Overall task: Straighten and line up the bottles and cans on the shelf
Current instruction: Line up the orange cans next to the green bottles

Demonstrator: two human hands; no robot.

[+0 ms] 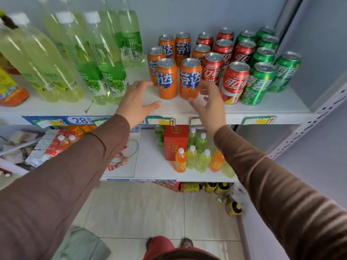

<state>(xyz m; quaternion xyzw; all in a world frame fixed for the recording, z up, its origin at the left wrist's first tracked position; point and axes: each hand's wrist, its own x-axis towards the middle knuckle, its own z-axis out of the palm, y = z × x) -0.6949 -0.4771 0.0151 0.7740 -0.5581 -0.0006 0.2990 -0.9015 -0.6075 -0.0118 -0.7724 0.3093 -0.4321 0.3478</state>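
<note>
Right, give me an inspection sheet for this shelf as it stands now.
Surface: white top shelf, price tags along its front edge.
Job's things: orange cans, red cans and green cans upright in rough rows; green bottles upright at left.
Clutter: snack packet at far left.
Grippers: left hand and right hand open, flanking the front orange cans, holding nothing.
Cables: pale cord on the lower shelf.
Surroundings: small bottles and red box on the lower shelf; tiled floor.

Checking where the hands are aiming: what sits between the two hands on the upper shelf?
In the head view, two front orange cans stand side by side between the left hand and right hand. Neither hand grips them.
</note>
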